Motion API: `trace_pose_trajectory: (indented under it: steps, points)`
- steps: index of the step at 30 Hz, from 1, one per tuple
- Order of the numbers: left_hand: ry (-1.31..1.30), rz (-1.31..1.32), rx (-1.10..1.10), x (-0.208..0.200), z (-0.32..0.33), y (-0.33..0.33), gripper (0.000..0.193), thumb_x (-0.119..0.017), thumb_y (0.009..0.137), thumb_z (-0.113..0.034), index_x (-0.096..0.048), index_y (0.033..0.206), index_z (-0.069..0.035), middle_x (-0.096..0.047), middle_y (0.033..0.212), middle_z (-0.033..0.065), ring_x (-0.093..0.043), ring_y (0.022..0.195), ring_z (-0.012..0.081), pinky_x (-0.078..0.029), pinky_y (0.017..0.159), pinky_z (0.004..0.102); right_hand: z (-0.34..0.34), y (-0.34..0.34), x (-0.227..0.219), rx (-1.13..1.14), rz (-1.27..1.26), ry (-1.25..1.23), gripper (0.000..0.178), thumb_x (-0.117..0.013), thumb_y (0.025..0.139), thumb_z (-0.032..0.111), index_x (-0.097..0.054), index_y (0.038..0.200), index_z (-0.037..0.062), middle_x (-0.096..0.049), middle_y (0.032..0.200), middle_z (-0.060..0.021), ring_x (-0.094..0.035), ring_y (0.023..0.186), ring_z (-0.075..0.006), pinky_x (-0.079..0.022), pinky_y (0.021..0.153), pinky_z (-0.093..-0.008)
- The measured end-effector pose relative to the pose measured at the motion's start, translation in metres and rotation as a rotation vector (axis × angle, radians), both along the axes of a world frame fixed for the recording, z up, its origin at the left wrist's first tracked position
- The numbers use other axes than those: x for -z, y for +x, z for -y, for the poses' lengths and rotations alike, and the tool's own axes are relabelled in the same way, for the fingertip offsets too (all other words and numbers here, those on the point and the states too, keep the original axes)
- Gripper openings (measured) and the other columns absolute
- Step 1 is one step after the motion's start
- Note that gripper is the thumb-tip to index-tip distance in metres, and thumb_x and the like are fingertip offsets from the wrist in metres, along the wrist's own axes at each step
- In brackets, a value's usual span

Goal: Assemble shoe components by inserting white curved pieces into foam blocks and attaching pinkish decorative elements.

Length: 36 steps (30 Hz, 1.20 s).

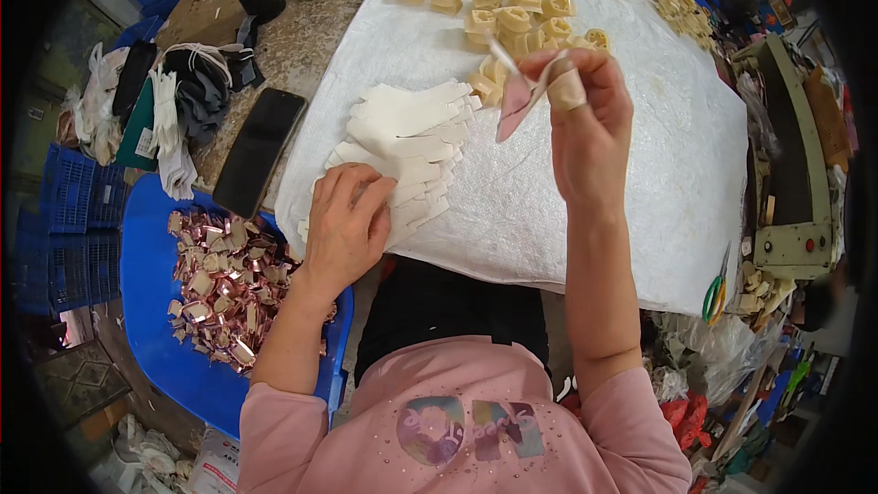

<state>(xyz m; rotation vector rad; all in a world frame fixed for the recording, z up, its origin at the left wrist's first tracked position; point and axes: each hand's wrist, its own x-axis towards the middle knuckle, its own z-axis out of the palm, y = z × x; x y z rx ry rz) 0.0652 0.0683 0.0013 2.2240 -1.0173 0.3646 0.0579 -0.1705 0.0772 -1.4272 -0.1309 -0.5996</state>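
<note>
We pinch a pink-and-white strip (517,108) in our right hand (593,119) above the white-covered tabletop (640,220), a light grip seeming best, while our left hand (347,215), curled on overlapping white pieces (402,119) (whether pinching, we cannot tell), should steady them.

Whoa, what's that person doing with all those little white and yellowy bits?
The person's left hand rests on overlapping flat white pieces. The right hand holds up a slightly blurry pink-and-white piece. Beyond the hands, pale yellow curled pieces sit in a bunch on the white sheet. At the left, a blue tub holds lots of shiny pinkish pieces.
</note>
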Motion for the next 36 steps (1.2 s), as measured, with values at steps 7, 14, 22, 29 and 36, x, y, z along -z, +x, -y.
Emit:
trace_pose_trajectory:
  steps: [7,14,22,29,36]
  points:
    - [-0.952,-1.002,0.06,-0.027,0.023,-0.012,0.025,-0.049,0.09,-0.005,-0.055,0.114,0.0,-0.059,0.1,0.007,-0.056,0.084,0.013,-0.044,0.074,0.0264,-0.05,-0.027,0.03,-0.07,0.105,-0.782,0.022,-0.056,0.074,-0.009,-0.053,0.09,0.0064,-0.058,0.095,-0.009,-0.055,0.093,-0.0267,-0.042,0.083,-0.038]
    - [-0.571,-0.809,-0.254,-0.016,0.021,-0.016,0.024,-0.049,0.088,0.001,-0.059,0.109,-0.004,-0.06,0.083,0.0046,-0.053,0.066,0.0127,-0.043,0.058,0.0226,-0.048,-0.061,0.032,-0.174,0.163,-0.64,0.039,-0.055,0.057,-0.011,-0.052,0.092,0.0062,-0.053,0.087,-0.008,-0.047,0.089,-0.0291,-0.034,0.083,-0.0402]
    - [0.123,0.029,-0.262,-0.011,0.006,0.002,0.032,-0.057,0.072,0.009,-0.064,0.1,-0.006,-0.056,0.101,0.0127,-0.051,0.095,0.0292,-0.042,0.082,0.0343,-0.02,-0.07,0.02,-0.029,0.132,-0.283,0.014,-0.06,0.081,-0.001,-0.052,0.092,0.0043,-0.057,0.084,-0.0075,-0.047,0.082,-0.0216,-0.037,0.077,-0.034]
    - [-0.123,-0.116,-0.001,-0.042,0.046,-0.034,0.029,-0.06,0.075,0.001,-0.062,0.104,-0.002,-0.05,0.107,0.0178,-0.051,0.092,0.0328,-0.042,0.079,0.0383,-0.022,-0.063,0.03,0.022,0.029,-0.479,0.02,-0.063,0.073,-0.002,-0.054,0.089,0.0063,-0.056,0.085,-0.0074,-0.05,0.083,-0.027,-0.037,0.078,-0.0357]
    - [-0.418,-0.446,0.132,-0.015,0.056,-0.026,0.019,-0.053,0.087,-0.006,-0.061,0.102,0.003,-0.054,0.084,0.0157,-0.054,0.07,0.0312,-0.044,0.065,0.0353,0.013,-0.02,0.04,-0.238,-0.103,-0.514,0.034,-0.062,0.072,0.002,-0.058,0.105,0.0084,-0.057,0.104,-0.0065,-0.049,0.101,-0.0267,-0.034,0.094,-0.0389]
